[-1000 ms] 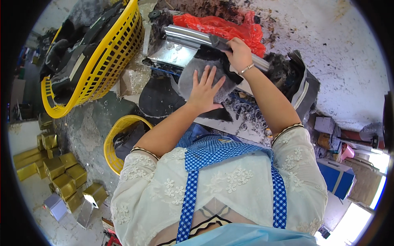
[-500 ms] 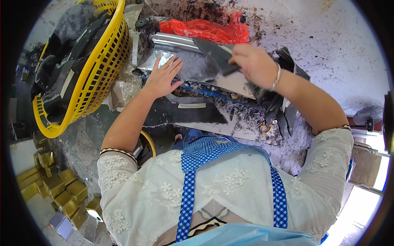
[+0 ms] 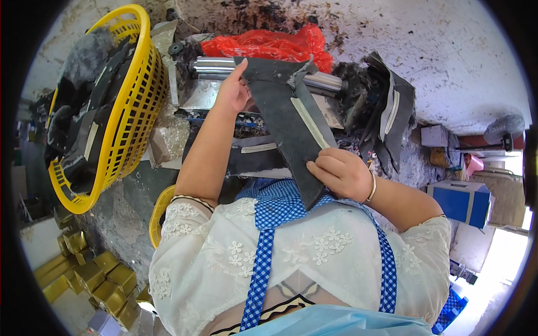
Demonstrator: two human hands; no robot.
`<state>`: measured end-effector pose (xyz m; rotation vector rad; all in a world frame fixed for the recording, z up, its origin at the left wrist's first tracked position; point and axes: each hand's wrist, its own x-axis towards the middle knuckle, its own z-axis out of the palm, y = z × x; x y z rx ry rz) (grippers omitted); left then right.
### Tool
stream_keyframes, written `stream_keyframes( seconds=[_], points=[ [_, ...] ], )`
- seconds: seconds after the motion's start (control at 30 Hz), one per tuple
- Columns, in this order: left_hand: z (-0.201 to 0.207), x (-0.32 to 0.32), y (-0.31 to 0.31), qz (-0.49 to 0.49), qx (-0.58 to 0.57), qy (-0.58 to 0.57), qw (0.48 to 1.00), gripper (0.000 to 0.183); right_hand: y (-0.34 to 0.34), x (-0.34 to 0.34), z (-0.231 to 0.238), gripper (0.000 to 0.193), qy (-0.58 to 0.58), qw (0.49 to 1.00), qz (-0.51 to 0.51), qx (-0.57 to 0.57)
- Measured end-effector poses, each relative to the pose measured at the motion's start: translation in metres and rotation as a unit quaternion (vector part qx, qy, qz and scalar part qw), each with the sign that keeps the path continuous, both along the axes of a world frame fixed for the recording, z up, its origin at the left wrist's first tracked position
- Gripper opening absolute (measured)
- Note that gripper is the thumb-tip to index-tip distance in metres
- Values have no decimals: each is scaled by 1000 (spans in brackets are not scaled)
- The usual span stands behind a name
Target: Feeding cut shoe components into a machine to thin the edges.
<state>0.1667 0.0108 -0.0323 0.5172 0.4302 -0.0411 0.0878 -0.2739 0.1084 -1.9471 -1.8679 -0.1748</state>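
Note:
A dark grey piece of sheet material (image 3: 274, 112) with a pale strip along it is held up between both hands. My left hand (image 3: 232, 94) grips its upper left edge, thumb on top. Lower down, my right hand (image 3: 342, 173) pinches the piece near the end of the pale strip; a bracelet is on that wrist. Behind it lie the shiny metal rollers (image 3: 210, 66) of a machine, partly covered by the piece. Another dark piece with a pale strip (image 3: 255, 154) lies nearer my apron. Several similar pieces (image 3: 386, 112) are stacked right of the rollers.
On the left stands a yellow plastic basket (image 3: 131, 101) filled with dark pieces. A red plastic bag (image 3: 269, 45) rests behind the rollers. Gold-coloured boxes (image 3: 106, 280) sit on the floor at lower left. A blue and white box (image 3: 459, 201) and a fan (image 3: 504, 129) are to the right.
The piece in my right hand has been drawn toward my chest and turned more upright. My left hand has left the machine's plate and taken hold of the piece's upper end.

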Motion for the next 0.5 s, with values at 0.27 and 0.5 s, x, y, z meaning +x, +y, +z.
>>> stream_keyframes(
  seconds=[0.27, 0.5],
  points=[
    [45, -14, -8, 82, 87, -124, 985, 41, -52, -17, 11, 36, 7, 993, -121, -13],
    [89, -119, 62, 233, 135, -246, 931, 46, -38, 18, -7, 38, -84, 989, -118, 40]
  ],
)
